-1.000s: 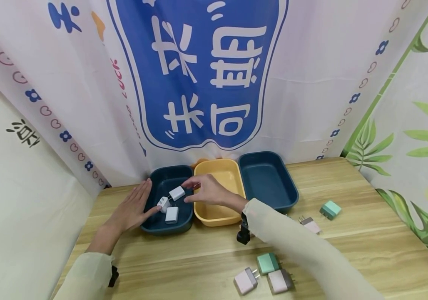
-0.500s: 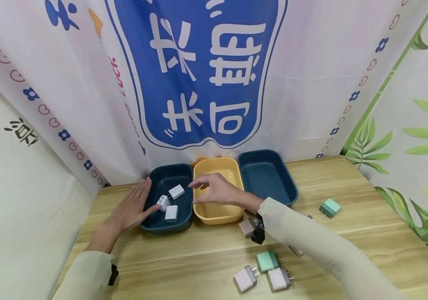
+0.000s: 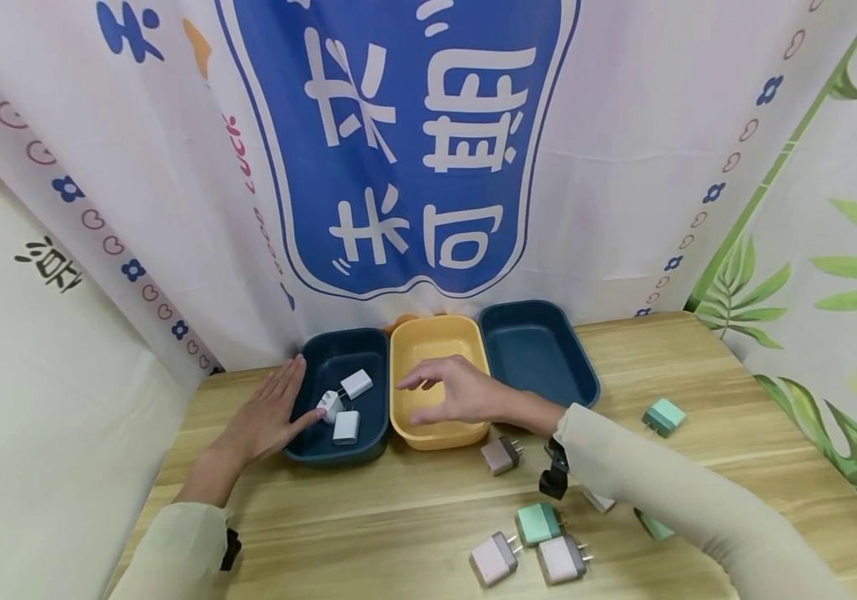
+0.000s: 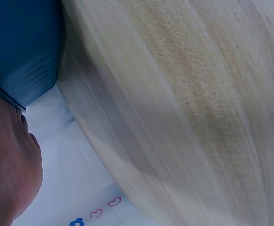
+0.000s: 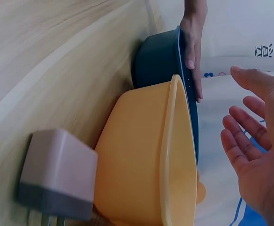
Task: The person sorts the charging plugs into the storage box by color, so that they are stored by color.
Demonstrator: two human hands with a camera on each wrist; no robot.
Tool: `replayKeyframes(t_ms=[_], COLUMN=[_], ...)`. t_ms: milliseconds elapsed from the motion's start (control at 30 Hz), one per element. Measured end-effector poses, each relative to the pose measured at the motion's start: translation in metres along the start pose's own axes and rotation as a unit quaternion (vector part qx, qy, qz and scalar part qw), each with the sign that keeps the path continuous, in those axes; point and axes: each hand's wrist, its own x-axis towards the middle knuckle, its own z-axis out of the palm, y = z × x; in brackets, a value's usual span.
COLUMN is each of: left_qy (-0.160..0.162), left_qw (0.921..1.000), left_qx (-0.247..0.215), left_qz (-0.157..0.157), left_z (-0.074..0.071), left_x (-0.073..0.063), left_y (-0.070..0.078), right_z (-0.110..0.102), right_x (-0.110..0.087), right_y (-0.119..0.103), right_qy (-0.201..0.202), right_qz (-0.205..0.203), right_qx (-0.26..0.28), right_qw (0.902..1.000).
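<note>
My left hand point(image 3: 262, 418) rests along the left rim of the left dark blue bin point(image 3: 313, 457), its fingers straight and its thumb reaching over the edge. Inside that bin lie three white charger plugs: one near the far side point(image 3: 357, 384), one beside the thumb point(image 3: 330, 405) and one nearer the front point(image 3: 346, 427). Over the yellow bin point(image 3: 403, 433) hovers my right hand point(image 3: 458, 392), fingers loosely bent and apart from the thumb, holding nothing. The right wrist view shows its bare palm point(image 5: 264, 141) beside the yellow bin's rim.
Right of the yellow bin stands another dark blue bin point(image 3: 537, 354). On the wooden table lie pink-and-grey plugs point(image 3: 501, 456), point(image 3: 493, 559), point(image 3: 562, 558) and green plugs point(image 3: 538, 524), point(image 3: 664, 417). My right sleeve partly covers other plugs. A printed curtain point(image 3: 623, 208) hangs behind.
My right hand has drawn back to the right, from the left blue bin to over the yellow bin. My left hand stays on its rim. The white plugs lie as before.
</note>
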Motion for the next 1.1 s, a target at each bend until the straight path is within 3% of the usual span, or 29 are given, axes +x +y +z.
replayKeyframes(t_ms=[433, 1100], left_qy=[0.005, -0.003], left_qw=[1.0000, 1.0000], left_qx=[0.004, 0.005], left_qz=[0.000, -0.004], left_z=[0.006, 0.000], left_x=[0.001, 0.000], left_y=[-0.004, -0.001], right_z=[-0.015, -0.023], right_x=[-0.030, -0.073], right_y=[0.002, -0.001], right_qy=[-0.021, -0.064], right_qz=[0.008, 0.017], right_qx=[0.003, 0.005], right_qw=[0.9997, 0.9978])
